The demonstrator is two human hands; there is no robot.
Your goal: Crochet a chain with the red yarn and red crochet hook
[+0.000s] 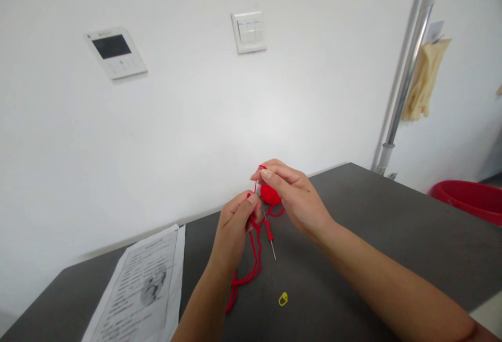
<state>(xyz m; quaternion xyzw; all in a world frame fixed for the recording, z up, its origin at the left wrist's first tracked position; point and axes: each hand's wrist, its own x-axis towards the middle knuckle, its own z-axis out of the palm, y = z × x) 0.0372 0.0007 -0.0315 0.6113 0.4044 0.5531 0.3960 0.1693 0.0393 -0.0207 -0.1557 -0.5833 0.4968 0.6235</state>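
My left hand (235, 221) is closed in a pinch on red yarn (251, 266), which trails down from it onto the dark table (392, 237). My right hand (292, 195) is closed too, pinching the same strand near its top and holding a small red crocheted piece (270, 194) under its fingers. A crochet hook with a red handle (269, 233) hangs or lies just below the two hands, held by neither. Both hands are raised a little above the table, close together.
A small yellow stitch marker (283, 298) lies on the table near me. A printed sheet of paper (143, 284) lies at the left. A red basin (470, 198) stands at the far right, beside a metal pole (408, 70). The white wall carries a switch (249, 32) and a control panel (115, 52).
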